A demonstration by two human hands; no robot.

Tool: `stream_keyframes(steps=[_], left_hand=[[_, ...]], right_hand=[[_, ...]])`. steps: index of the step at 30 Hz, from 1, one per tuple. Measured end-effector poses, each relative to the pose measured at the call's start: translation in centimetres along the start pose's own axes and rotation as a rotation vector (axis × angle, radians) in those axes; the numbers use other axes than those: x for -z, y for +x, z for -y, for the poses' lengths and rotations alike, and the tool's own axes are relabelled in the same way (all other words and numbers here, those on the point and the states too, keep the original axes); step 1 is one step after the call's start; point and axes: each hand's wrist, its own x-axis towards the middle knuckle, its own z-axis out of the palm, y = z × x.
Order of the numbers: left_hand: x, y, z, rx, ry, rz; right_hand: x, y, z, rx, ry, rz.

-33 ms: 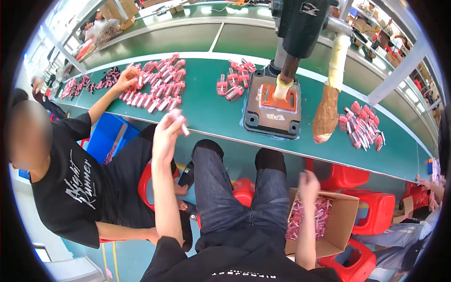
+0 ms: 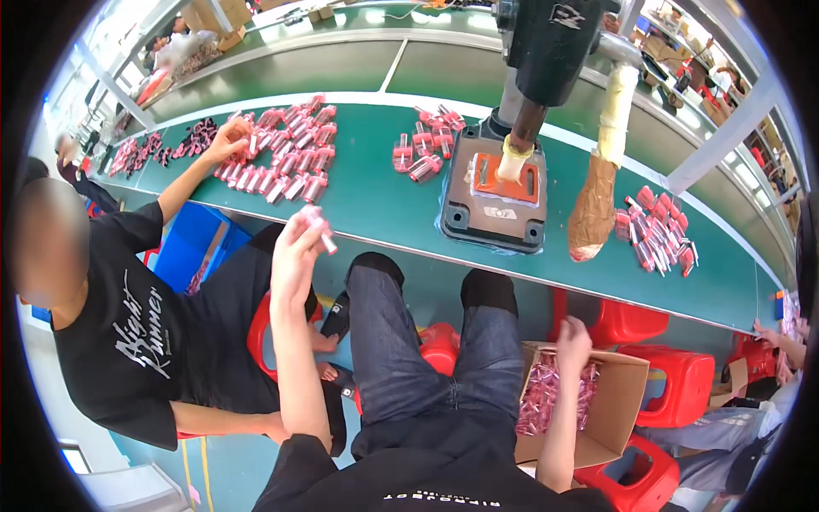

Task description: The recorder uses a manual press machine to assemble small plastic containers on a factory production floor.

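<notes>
While left hand (image 2: 294, 247) pinches pink tube (image 2: 321, 230) above counter (image 2: 384, 213) edge, right hand (image 2: 573, 334) digs in cardboard box (image 2: 618, 401), grip unclear; loose pinch risks tube dropping floorward.

The right hand (image 2: 573, 334) hides its fingertips among pink pieces in the cardboard box (image 2: 627, 401); the small pink piece (image 2: 322, 230) in the left hand (image 2: 294, 247) is too blurred to make out
</notes>
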Motion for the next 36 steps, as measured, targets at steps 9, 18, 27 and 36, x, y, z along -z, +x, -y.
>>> stream_keyframes(steps=[9,18,27,36], left_hand=[[3.0,-8.7,6.5,0.188,-0.146,-0.054],[7.5,-13.9,8.1,0.128,0.111,-0.420],[1.5,-12.4,4.4,0.161,-0.024,-0.169],[-11.4,-3.9,-0.1,-0.109,0.073,0.235]], right_hand=[[-2.4,-7.2,25.0,0.845,0.496,0.212],[-6.5,2.8,5.4,0.279,-0.197,0.081],[5.1,1.1,5.4,-0.008,0.320,0.125],[2.1,3.6,22.2,0.256,1.000,0.000]])
